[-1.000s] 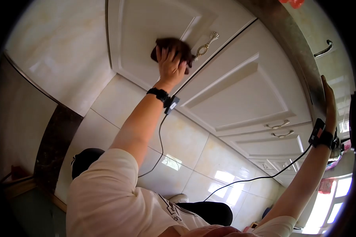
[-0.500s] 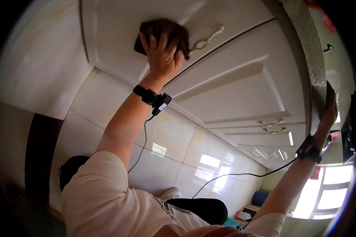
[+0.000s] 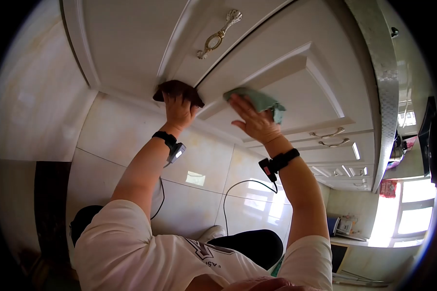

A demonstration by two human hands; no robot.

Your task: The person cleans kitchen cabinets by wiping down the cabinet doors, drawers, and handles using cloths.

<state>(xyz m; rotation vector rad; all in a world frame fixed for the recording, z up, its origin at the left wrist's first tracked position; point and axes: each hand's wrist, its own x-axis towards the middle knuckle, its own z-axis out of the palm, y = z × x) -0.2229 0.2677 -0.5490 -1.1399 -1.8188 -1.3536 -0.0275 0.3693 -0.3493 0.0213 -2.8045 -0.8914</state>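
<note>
My left hand (image 3: 179, 112) presses a dark brown cloth (image 3: 178, 91) against the lower part of a white cabinet door (image 3: 131, 43), below its ornate handle (image 3: 218, 36). My right hand (image 3: 258, 122) lies on a green cloth (image 3: 262, 101) against the panel of the neighbouring cabinet door (image 3: 281, 77). The fingers of my right hand are stretched over the green cloth, with the thumb apart. Both wrists wear black bands with small boxes and cables.
More cabinet fronts with handles (image 3: 327, 132) run off to the right under the counter edge (image 3: 387, 97). Pale floor tiles (image 3: 204, 160) lie below. A bright window (image 3: 414, 208) is at the far right, and a marble-look wall (image 3: 34, 97) is at the left.
My left hand and the brown cloth have moved down the door, away from the handle. My right hand has left the counter edge and now lies on a green cloth on the neighbouring door.
</note>
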